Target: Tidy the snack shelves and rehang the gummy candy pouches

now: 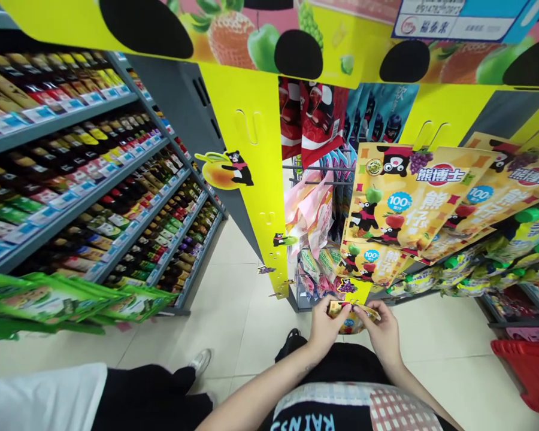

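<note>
Between my two hands, low in the head view, is a small yellow candy bag (351,323). My left hand (326,326) pinches its left top edge, thumb on the near side. On the opposite corner my right hand (381,326) closes thumb and fingers in the same way. The thumbs sit close together near the bag's middle. Just above hang more yellow candy bags (377,260) of a like print on the display, and a larger pair of front bags (408,197) hangs higher on wire hooks.
A yellow cardboard display post (251,167) rises before me. Left, grey shelves (130,197) hold rows of bottles, with green packets (63,302) at their end. A person in black trousers (148,395) stands at lower left. Red baskets (527,371) are at lower right.
</note>
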